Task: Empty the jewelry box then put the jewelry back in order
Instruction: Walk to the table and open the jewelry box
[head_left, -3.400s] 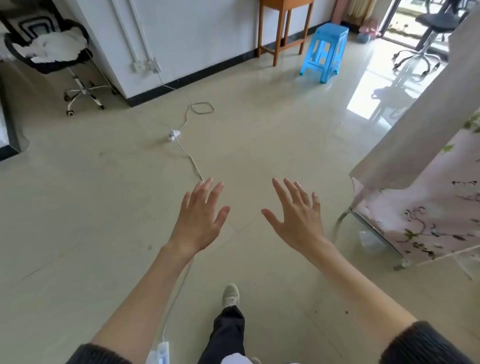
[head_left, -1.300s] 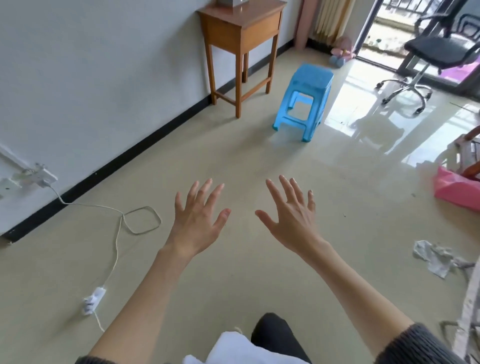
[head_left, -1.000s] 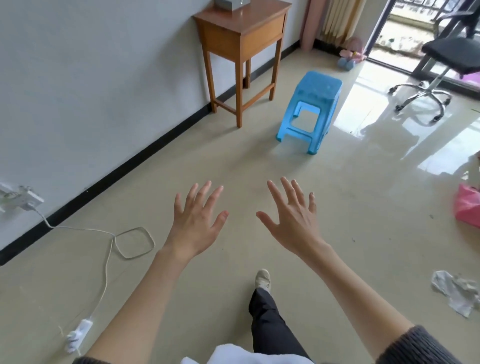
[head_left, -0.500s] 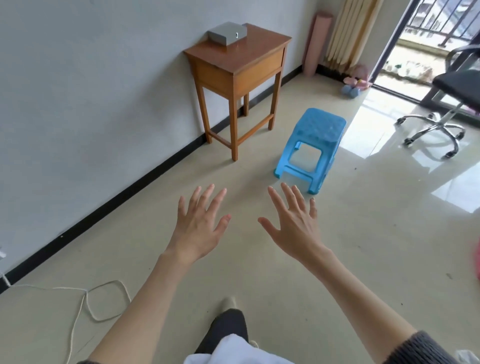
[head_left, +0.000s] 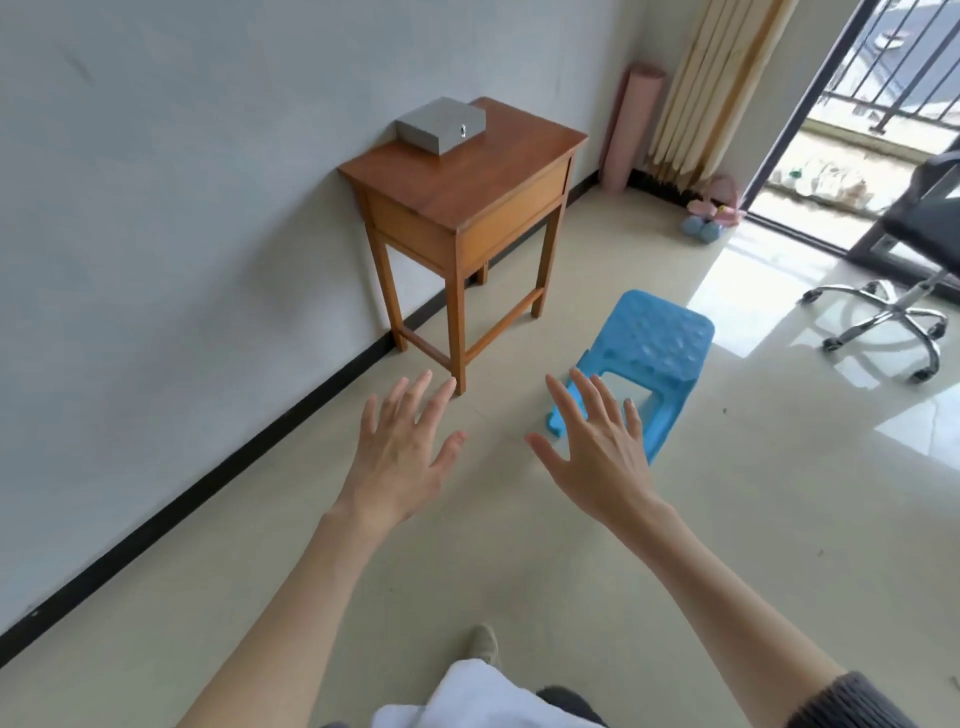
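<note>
Both hands (head_left: 402, 457) spread (empty), jewelry box (head_left: 440, 125) far ahead

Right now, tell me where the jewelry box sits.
In the head view the closed grey jewelry box sits at the wooden side table's back-left corner, near the wall, up and left of the blue stool.

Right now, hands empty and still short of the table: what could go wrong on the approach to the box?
1. The blue plastic stool stands on the floor just right of the wooden side table; a foot could catch it.
2. The grey jewelry box sits at the table's back corner by the wall, so reaching means leaning over the top.
3. Its lid is shut, with a small clasp facing front; opening it with one hand might slide the box.
</note>
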